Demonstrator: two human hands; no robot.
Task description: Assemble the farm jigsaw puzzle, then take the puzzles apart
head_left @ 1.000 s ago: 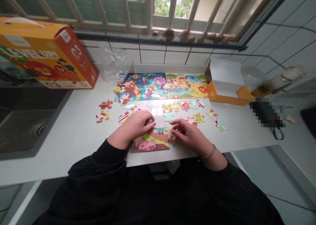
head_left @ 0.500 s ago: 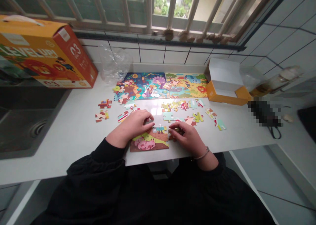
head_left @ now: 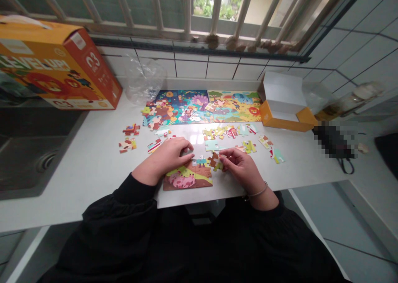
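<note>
Between the thumb and fingertips of my right hand (head_left: 239, 163) is a brown, white and yellow-green puzzle piece (head_left: 215, 161). It is held just right of a partly joined puzzle (head_left: 186, 180) with a pink pig lying on brown and green ground. My left hand (head_left: 175, 151) rests at the upper left of that puzzle, fingers loosely bent and thumb apart, gripping nothing I can see. Loose puzzle pieces (head_left: 212, 145) lie just beyond both hands. Farther left are a piece with a red vehicle (head_left: 131, 129) and one with brown patches (head_left: 127, 145).
Two joined puzzles (head_left: 236, 109) lie along the back wall, some loose pieces on the left one. An opened orange-and-white box (head_left: 286, 119) stands right of them. Crumpled clear plastic (head_left: 144, 82) and a big orange box (head_left: 62, 80) are at the left, beside the sink (head_left: 65, 150).
My right hand has shifted slightly right and turned, so the held puzzle piece shows more clearly. My left hand has stayed on the pig puzzle.
</note>
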